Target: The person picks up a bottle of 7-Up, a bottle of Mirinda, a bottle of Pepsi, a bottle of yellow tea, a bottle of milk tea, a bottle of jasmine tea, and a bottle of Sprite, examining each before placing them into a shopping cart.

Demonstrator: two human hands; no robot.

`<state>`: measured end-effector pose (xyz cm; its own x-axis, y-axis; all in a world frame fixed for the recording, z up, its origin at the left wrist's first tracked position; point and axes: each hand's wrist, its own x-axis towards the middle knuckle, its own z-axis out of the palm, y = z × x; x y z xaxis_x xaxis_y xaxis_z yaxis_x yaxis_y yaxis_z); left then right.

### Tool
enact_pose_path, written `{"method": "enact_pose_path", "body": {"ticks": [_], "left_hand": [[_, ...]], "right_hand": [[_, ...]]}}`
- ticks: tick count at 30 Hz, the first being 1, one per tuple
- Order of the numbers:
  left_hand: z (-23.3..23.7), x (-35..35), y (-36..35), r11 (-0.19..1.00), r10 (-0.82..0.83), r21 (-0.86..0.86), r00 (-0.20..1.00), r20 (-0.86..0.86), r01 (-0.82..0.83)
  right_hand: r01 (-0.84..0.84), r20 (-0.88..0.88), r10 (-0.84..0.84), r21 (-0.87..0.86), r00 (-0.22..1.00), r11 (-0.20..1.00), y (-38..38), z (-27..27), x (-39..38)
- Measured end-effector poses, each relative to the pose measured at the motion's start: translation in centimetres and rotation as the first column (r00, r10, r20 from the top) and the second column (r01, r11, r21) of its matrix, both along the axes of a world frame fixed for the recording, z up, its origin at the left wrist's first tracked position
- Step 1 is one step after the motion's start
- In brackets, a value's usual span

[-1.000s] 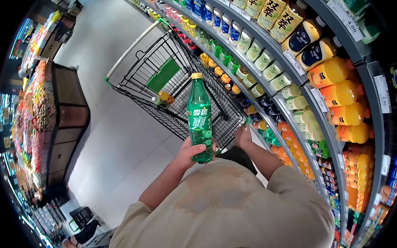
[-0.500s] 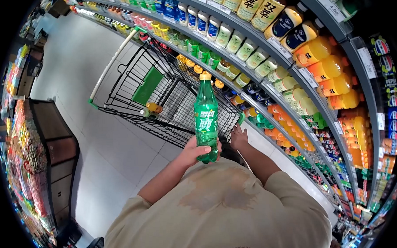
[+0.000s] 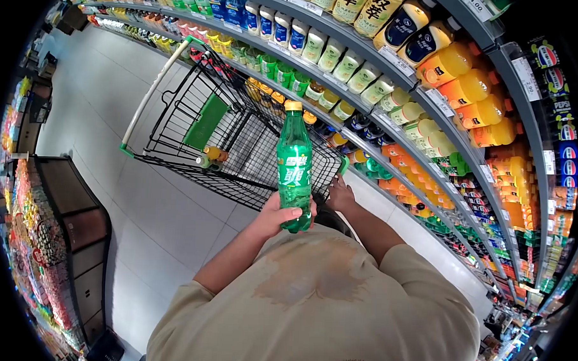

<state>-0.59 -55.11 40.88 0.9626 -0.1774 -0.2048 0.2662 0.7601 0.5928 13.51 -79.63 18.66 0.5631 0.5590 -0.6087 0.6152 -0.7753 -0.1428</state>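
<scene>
My left hand (image 3: 279, 213) is wrapped round the lower part of a green plastic soda bottle (image 3: 294, 165). The bottle stands nearly upright, its yellow cap on top and its white-lettered label facing me. Behind it is a black wire shopping cart (image 3: 238, 190) with green corners and a green panel (image 3: 206, 121). My right hand (image 3: 340, 196) is at the cart's near end, by the green corner, with its fingers bent over the rim; their tips are partly hidden. Low in the cart lies an orange-coloured bottle (image 3: 215, 154), seen through the wires.
Curved-looking drink shelves (image 3: 401, 70) run along the right side, full of bottles and price tags. Pepsi cans (image 3: 568, 165) stand at the far right. On the left, a display stand (image 3: 86, 237) carries colourful packets. Pale floor tiles (image 3: 154, 220) lie between.
The view has shifted slightly, so the cart and shelves sit a little further left and up. The bottle stays in my left hand, and my right hand remains at the cart's corner.
</scene>
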Motion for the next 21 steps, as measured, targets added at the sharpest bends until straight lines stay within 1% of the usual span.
{"method": "enact_pose_path", "body": {"ticks": [2,9,11,12,14,17,18,19,20,21], "left_hand": [[-0.1,0.0,0.1,1.000,0.002,0.000,1.000,-0.005,-0.002],[-0.3,-0.8,0.0,0.999,0.037,-0.029,0.998,-0.046,-0.038],[-0.3,-0.9,0.1,0.999,0.050,-0.017,0.997,-0.056,-0.051],[-0.3,-1.0,0.1,0.999,0.049,-0.003,0.997,-0.057,-0.049],[-0.3,-0.9,0.1,0.999,0.051,0.010,0.997,-0.059,-0.050],[0.0,-0.7,0.1,0.999,0.047,0.004,0.998,-0.049,-0.047],[0.1,-0.7,0.1,0.999,0.045,0.017,0.998,-0.050,-0.044],[0.1,-0.7,0.2,0.999,0.042,0.029,0.998,-0.050,-0.041],[0.5,-0.5,0.3,0.999,0.042,0.029,0.998,-0.050,-0.041],[1.0,-0.3,0.5,0.997,0.039,0.071,0.999,-0.038,-0.036]], "right_hand": [[0.038,-0.079,-0.037,0.000,0.996,0.999,0.3,0.6,0.2],[0.041,-0.086,-0.043,-0.016,0.995,0.999,0.2,-0.8,-0.4],[0.034,-0.095,-0.030,0.045,0.995,0.998,0.1,-0.2,-0.8],[0.030,-0.096,-0.025,0.047,0.995,0.998,-0.2,-0.6,-1.0],[-0.003,-0.046,0.009,0.132,0.999,0.991,-0.7,-1.6,-1.1],[0.022,-0.017,-0.020,0.121,1.000,0.992,-0.2,-0.8,-1.2],[0.022,-0.015,-0.021,0.122,1.000,0.992,0.3,-2.1,-0.9],[0.096,-0.223,-0.071,0.105,0.972,0.990,1.1,-4.6,-0.2],[0.165,-0.420,-0.120,0.073,0.900,0.984,1.9,-6.0,0.3],[0.164,-0.420,-0.119,0.073,0.900,0.984,3.2,-4.8,0.3]]}}
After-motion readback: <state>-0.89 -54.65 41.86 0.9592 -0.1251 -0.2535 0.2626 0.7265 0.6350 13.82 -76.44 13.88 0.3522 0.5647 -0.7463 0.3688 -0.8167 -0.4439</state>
